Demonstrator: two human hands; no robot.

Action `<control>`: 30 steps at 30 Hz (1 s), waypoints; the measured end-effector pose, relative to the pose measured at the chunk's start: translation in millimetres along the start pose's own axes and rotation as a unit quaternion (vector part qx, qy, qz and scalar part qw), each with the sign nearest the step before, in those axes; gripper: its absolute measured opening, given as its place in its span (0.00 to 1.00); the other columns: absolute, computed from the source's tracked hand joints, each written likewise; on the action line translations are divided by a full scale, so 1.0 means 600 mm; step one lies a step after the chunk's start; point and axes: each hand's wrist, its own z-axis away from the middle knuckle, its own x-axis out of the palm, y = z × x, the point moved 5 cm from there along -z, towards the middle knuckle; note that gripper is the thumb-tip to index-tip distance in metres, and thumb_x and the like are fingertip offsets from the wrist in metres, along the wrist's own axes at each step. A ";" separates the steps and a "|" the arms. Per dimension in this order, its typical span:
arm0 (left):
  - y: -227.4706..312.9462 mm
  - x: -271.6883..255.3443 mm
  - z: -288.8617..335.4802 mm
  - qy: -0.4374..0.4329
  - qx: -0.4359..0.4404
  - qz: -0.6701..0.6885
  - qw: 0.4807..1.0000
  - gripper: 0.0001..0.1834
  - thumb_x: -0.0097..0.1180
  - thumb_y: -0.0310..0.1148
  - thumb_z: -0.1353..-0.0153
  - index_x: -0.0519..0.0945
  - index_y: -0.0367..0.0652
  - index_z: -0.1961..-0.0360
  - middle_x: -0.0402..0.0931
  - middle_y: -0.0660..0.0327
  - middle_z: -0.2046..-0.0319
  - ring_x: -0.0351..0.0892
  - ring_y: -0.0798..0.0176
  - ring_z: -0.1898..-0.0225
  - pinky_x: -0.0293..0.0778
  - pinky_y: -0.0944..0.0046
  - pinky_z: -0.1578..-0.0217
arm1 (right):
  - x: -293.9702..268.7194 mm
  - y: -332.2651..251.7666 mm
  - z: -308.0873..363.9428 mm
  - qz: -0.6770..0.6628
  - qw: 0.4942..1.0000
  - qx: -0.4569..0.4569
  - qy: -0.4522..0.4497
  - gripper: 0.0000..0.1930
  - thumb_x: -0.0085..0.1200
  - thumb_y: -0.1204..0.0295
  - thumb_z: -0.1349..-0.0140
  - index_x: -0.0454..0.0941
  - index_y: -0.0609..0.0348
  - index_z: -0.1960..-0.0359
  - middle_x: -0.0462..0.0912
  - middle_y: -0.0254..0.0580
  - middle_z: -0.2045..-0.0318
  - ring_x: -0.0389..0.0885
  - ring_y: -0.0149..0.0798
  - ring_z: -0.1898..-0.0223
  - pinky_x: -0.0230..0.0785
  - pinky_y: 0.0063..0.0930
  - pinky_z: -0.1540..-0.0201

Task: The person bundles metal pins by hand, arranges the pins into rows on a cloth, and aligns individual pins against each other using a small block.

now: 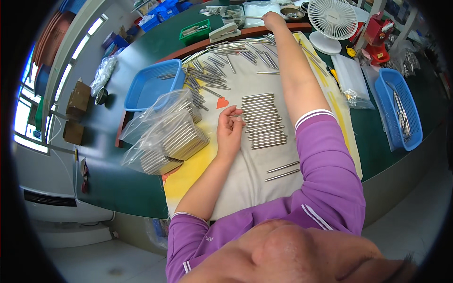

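Note:
My left hand (230,133) rests on the pale cloth (236,174), its fingers loosely bent and apart. Its fingertips are beside the left ends of a neat row of slim silver metal rods (262,120). Stretched far forward, my right hand (273,21) is closed past the curved brown wooden strip (255,32). A thin metal rod (255,17) sticks out to the left from its fingers. Many loose rods (207,73) lie scattered along the strip's near side. Two single rods (283,170) lie nearer to me, and a red heart-shaped piece (222,102) is just beyond my left hand.
Clear plastic bags of stacked rods (172,141) and a blue basket (153,87) stand at left. A white fan (332,21), plastic bags (351,80) and another blue basket (400,111) are at right. Beyond the strip are a green tray (194,31) and a stapler (224,33).

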 end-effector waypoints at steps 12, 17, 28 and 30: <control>0.004 -0.006 0.000 0.025 -0.024 -0.003 0.999 0.22 0.48 0.24 0.32 0.62 0.39 0.38 0.71 0.58 0.49 0.73 0.73 0.65 0.70 0.73 0.63 | 0.003 0.026 0.011 -0.013 0.997 0.073 0.007 0.16 0.47 0.71 0.38 0.83 0.60 0.53 0.82 0.53 0.49 0.80 0.53 0.46 0.73 0.42 0.45; 0.004 -0.006 -0.001 0.029 -0.028 -0.011 0.999 0.22 0.48 0.24 0.33 0.62 0.38 0.38 0.70 0.58 0.49 0.73 0.73 0.65 0.70 0.72 0.63 | -0.009 0.035 0.010 -0.015 0.995 0.098 0.005 0.16 0.46 0.71 0.37 0.83 0.60 0.52 0.81 0.53 0.48 0.79 0.52 0.45 0.72 0.42 0.45; 0.008 -0.004 0.001 0.030 -0.036 -0.008 0.999 0.22 0.47 0.21 0.33 0.61 0.34 0.39 0.70 0.56 0.49 0.74 0.72 0.65 0.73 0.72 0.60 | -0.001 0.045 0.007 -0.046 0.995 0.076 0.038 0.17 0.52 0.59 0.34 0.83 0.56 0.54 0.82 0.53 0.51 0.79 0.56 0.49 0.71 0.46 0.46; 0.008 -0.005 0.002 0.032 -0.037 -0.003 0.999 0.22 0.47 0.21 0.33 0.61 0.34 0.39 0.70 0.56 0.49 0.74 0.72 0.66 0.73 0.72 0.60 | 0.001 0.040 0.003 -0.030 0.996 0.072 0.038 0.16 0.52 0.59 0.34 0.83 0.55 0.54 0.82 0.52 0.52 0.79 0.56 0.48 0.71 0.45 0.46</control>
